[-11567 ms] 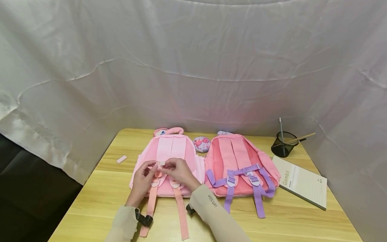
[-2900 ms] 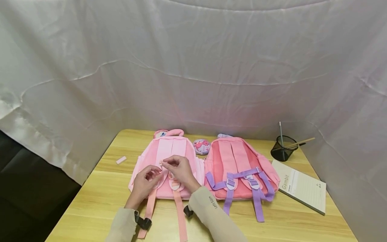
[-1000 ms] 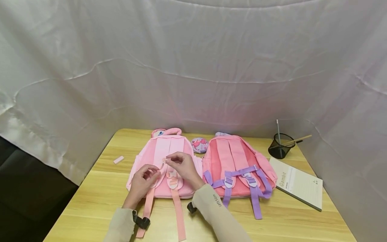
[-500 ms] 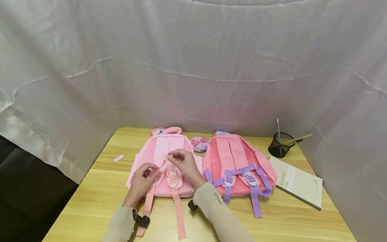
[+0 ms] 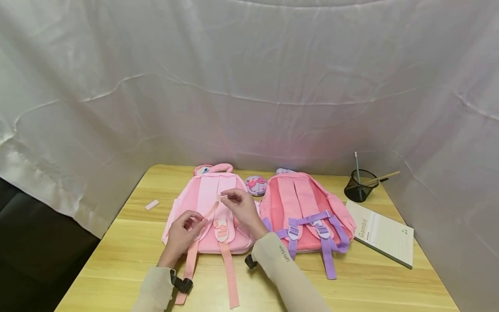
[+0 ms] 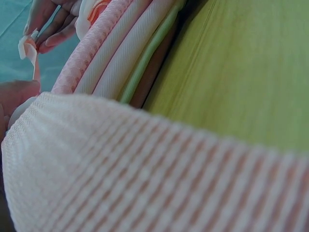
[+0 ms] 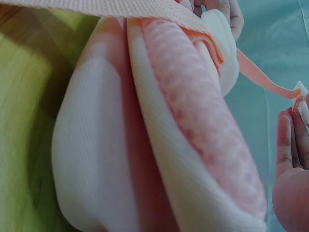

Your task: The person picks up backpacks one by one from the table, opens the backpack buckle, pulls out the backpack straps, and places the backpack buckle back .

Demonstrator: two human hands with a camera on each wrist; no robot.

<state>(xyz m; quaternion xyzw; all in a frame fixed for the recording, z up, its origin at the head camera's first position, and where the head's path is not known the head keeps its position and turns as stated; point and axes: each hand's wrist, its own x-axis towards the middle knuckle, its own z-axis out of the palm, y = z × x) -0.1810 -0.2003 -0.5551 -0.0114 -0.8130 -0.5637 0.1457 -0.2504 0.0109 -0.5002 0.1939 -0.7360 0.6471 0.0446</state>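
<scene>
A light pink backpack (image 5: 187, 208) lies with its straps facing up. A short peach strap (image 5: 212, 209) runs taut from my left hand (image 5: 182, 232) up to my right hand (image 5: 243, 210). With fingertips and thumb, the left hand pinches its lower end, beside a white plastic adjuster (image 7: 227, 53). My right hand pinches the small white buckle (image 6: 28, 47) at the upper end; the fingers partly cover it. On the other shoulder strap sits a second white buckle with peach webbing (image 5: 221, 230). Wide peach webbing (image 6: 159, 169) crosses the left wrist view up close.
A coral backpack (image 5: 273, 197) with purple straps (image 5: 328, 255) lies to the right. Behind and between the bags is a round purple pouch (image 5: 256, 185). A notepad (image 5: 383, 232) and a black mesh pen cup (image 5: 356, 191) stand farther right. A pale pink strip (image 5: 152, 204) lies left.
My hands, close together at first, have drawn apart. The right hand has moved up and rightward with the buckle, and the peach strap now stretches between them. The left hand has barely moved lately.
</scene>
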